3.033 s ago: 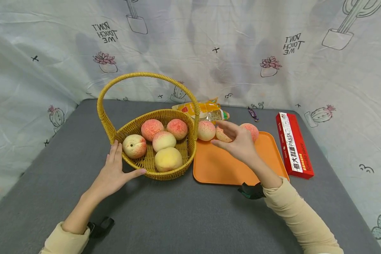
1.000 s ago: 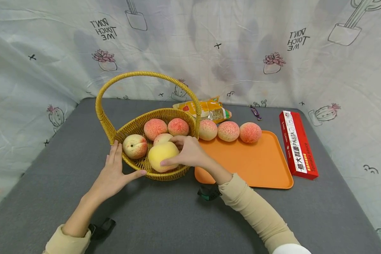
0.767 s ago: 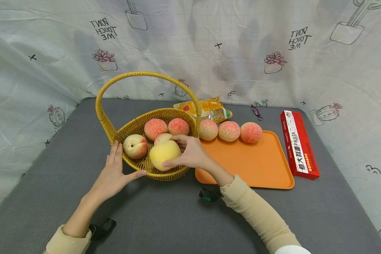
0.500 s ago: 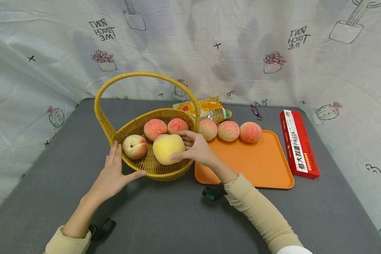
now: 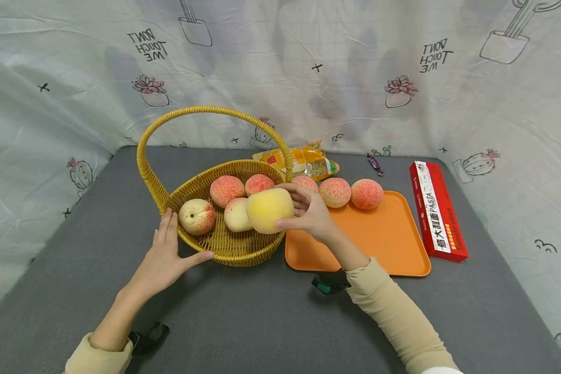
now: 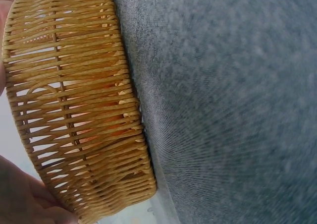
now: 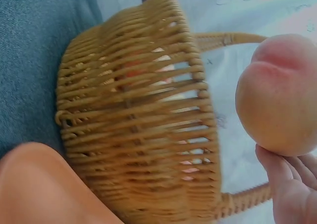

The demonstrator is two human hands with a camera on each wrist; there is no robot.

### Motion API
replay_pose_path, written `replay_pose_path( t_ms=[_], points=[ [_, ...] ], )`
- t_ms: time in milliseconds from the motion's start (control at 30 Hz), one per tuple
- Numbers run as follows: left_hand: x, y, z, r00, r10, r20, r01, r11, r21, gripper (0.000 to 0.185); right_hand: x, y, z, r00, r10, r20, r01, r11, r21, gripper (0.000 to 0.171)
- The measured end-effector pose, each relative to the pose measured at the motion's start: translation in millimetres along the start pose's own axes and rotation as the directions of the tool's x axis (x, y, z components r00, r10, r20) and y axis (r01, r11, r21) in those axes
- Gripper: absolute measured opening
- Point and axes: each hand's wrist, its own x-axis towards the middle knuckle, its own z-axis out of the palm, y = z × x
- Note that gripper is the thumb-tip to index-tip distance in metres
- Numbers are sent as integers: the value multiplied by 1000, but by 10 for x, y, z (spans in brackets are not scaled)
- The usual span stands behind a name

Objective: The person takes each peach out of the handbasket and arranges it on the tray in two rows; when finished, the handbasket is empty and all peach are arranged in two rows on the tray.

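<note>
My right hand [image 5: 313,214] pinches a yellow peach [image 5: 269,210] between thumb and fingers, above the right side of a wicker basket [image 5: 236,258]. The right wrist view shows that peach [image 7: 280,97] with a pink cleft, raised past the rim. Inside the basket lie a pale peach with a red blush [image 5: 196,217], two pinkish-red peaches [image 5: 226,190] and another pale peach [image 5: 237,215], partly covered by the held one. My left hand [image 5: 165,254] rests with straight fingers against the basket's left rim, thumb along the front; its fingers [image 6: 25,194] touch the weave [image 6: 79,110].
Right of the basket is an orange tray [image 5: 355,244] with three peaches [image 5: 335,192] along its back edge. Behind stands an orange-yellow food packet [image 5: 304,161]. A purple-wrapped candy [image 5: 375,164] and a red pasta box [image 5: 438,210] lie further right. The basket's tall handle [image 5: 210,110] arches overhead.
My right hand came from the tray side, took the yellow peach from the basket's front, and lifted it up and to the right. My left hand stayed on the rim.
</note>
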Motion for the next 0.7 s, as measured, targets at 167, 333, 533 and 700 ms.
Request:
replay_pose_path(
  t_ms=[167,333,533,700],
  points=[
    [-5,-1,1,1000,7,-1,-7,1000,-2,120,-67,-71,-111,998,-65,-9,66,997,41,115],
    [-8,-4,-2,1000,7,0,-7,1000,-1,119,-107,-80,-210,994,-102,-26,104,993,62,111],
    [-7,-8,-1,1000,12,-2,-12,1000,5,119,-134,-36,-256,991,-132,-27,134,983,123,103],
    [-2,-5,-3,1000,8,1,-8,1000,6,119,-178,12,-269,994,-95,-46,101,981,166,98]
  ],
)
